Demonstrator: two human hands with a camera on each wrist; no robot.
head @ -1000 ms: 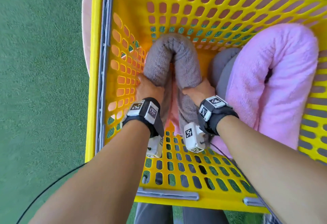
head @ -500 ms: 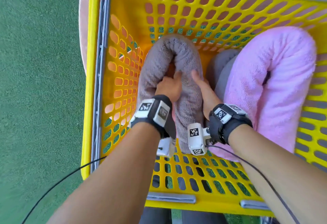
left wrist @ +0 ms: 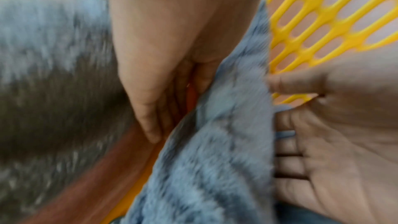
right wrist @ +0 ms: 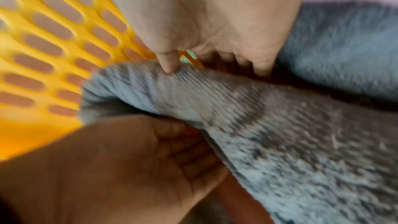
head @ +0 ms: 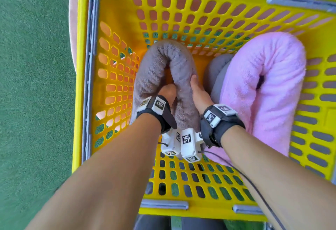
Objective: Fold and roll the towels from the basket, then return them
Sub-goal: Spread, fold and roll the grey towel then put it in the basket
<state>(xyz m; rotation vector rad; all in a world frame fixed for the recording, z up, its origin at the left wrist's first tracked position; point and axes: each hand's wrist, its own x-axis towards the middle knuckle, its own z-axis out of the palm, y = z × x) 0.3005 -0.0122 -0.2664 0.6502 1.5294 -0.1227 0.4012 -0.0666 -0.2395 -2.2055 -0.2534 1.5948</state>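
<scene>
A grey-brown towel roll (head: pixel 163 57), bent into a U, stands at the left of the yellow basket (head: pixel 80 66). My left hand (head: pixel 168 91) is pushed into the gap between the roll's two legs. In the left wrist view its fingers (left wrist: pixel 150 117) point straight down beside the towel (left wrist: pixel 215 159). My right hand (head: pixel 197 89) holds the roll's right leg: its thumb lies on top and its fingers go down the outer side. In the right wrist view the thumb (right wrist: pixel 170 64) presses the towel (right wrist: pixel 280 134), with the other fingers curled behind the ridge.
A thick pink towel roll (head: pixel 263 84), also bent, fills the basket's right half. A smooth grey roll (head: pixel 216 73) is wedged between it and my right hand. The basket wall (head: pixel 112 77) stands close on the left. Green carpet (head: pixel 36 102) surrounds the basket.
My left hand has slid from the roll's left leg into the gap between the legs. My right hand has shifted from the top of the right leg to its outer side.
</scene>
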